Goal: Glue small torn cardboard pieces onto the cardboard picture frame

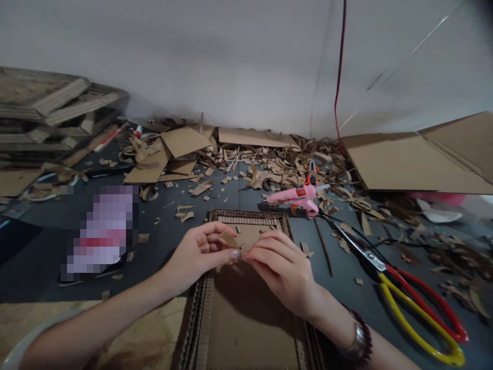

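Cardboard piece (230, 239), pinched, left hand (198, 254), right hand (279, 272)

The dark grey table (162, 226) carries many curled cardboard scraps (277, 172). On it lie a corrugated cardboard frame (246, 215), a pink hot glue gun (298, 198) and shears with red and yellow handles (375, 259). A big cardboard sheet (408, 162) rests at right, stacked cardboard (50, 105) at left.

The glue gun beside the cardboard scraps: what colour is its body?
The glue gun has a pink body with an orange patch near the top, best seen in the head view.
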Available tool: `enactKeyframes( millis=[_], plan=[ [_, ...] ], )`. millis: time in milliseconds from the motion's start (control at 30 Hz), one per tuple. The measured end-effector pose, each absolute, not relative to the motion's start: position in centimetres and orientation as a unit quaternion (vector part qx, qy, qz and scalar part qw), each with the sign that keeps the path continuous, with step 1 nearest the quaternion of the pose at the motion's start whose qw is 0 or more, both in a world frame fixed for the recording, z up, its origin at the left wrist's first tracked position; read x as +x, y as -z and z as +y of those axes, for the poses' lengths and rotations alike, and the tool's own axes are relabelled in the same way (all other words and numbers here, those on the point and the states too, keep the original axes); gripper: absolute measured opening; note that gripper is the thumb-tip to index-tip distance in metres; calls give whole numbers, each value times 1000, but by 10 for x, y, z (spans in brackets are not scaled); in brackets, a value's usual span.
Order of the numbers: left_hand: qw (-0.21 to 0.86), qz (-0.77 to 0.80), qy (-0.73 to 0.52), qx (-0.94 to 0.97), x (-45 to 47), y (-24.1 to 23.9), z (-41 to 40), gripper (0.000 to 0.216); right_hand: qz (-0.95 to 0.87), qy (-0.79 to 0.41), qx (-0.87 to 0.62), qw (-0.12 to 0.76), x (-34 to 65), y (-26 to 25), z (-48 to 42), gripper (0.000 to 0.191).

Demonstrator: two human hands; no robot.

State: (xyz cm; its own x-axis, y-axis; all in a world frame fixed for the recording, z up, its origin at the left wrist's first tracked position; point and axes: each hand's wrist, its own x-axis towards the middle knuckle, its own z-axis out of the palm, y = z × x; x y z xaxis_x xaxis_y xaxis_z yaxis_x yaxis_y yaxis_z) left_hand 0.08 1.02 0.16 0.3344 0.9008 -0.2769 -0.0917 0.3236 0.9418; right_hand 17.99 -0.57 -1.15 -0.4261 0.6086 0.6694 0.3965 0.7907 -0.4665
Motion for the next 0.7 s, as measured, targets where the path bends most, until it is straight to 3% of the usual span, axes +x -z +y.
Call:
enactKeyframes(
  millis=[433,700],
  plan=[
    [703,432,-348,445,2,-6,9,19,-881,-57,-271,385,185,13,-4,9],
    [696,433,-377,431,4,-3,9,23,-876,-104,-291,370,180,9,-5,9]
  ],
)
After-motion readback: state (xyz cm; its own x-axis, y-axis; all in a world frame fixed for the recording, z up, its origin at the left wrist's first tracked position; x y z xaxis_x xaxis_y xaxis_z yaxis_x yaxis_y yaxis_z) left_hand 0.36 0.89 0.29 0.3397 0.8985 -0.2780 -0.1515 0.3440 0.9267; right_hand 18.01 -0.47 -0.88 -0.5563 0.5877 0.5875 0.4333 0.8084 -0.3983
